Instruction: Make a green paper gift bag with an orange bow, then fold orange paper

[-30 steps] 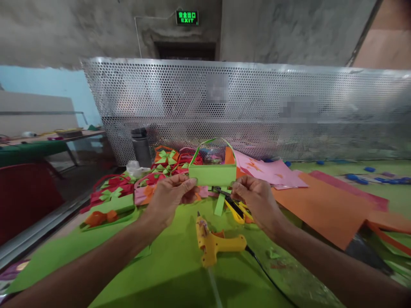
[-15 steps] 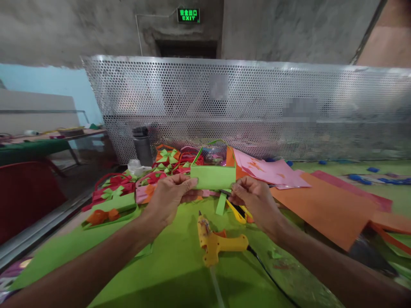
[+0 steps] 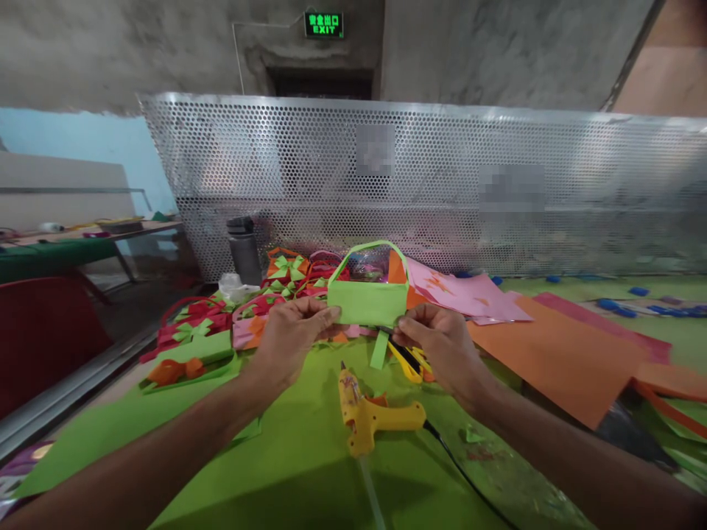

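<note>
A small light-green basket [image 3: 367, 303], with an arched strip handle, is held upright above the table between my two hands. My left hand [image 3: 298, 331] pinches its lower left corner between thumb and fingers. At the lower right corner, my right hand [image 3: 434, 331] pinches it the same way. Just below lies a yellow glue gun [image 3: 361, 416], a clear glue stick poking from its rear and a black cord running right. Yellow-handled scissors [image 3: 406, 361] and a green strip [image 3: 379, 350] rest under the basket, close to my right hand.
Red, pink and orange bags with green bows [image 3: 287, 269] pile up at the back left, beside a grey bottle [image 3: 244, 250]. A green tray-like piece with an orange bow [image 3: 175, 371] lies left. Pink sheets [image 3: 469, 291] and orange sheets [image 3: 563, 353] spread right. A perforated metal screen [image 3: 431, 199] stands behind.
The basket has tipped slightly, so its handle shows wider and more of its face turns toward me. Both hands keep their pinch at the corners.
</note>
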Motion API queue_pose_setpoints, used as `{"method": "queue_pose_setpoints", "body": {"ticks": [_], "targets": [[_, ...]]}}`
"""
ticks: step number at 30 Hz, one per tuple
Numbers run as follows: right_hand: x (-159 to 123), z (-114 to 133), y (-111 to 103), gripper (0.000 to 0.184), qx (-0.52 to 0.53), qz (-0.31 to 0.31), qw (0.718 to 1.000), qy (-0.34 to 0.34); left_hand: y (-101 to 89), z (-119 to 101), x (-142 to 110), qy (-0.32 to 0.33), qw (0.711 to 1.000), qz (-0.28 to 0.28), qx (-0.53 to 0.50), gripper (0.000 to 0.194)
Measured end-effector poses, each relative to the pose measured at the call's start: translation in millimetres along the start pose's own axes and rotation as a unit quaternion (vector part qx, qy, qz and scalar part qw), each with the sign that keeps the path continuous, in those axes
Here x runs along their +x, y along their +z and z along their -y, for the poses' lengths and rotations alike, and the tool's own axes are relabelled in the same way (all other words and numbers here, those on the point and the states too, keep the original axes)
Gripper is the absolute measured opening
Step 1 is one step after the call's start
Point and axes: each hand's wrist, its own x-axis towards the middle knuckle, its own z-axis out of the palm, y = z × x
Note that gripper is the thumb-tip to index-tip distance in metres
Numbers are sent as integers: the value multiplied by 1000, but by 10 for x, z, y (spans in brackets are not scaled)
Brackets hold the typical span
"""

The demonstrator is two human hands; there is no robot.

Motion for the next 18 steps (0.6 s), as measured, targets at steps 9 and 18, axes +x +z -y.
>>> {"method": "queue_pose_setpoints", "body": {"ticks": [9, 18], "targets": [[100, -65, -74, 22, -113, -41, 988, -100, -65, 0, -4, 70, 989, -31, 130, 20], [-107, -152, -55, 68, -555, -22, 670, -493, 63, 26, -169, 78, 979, 8, 186, 18]]}}
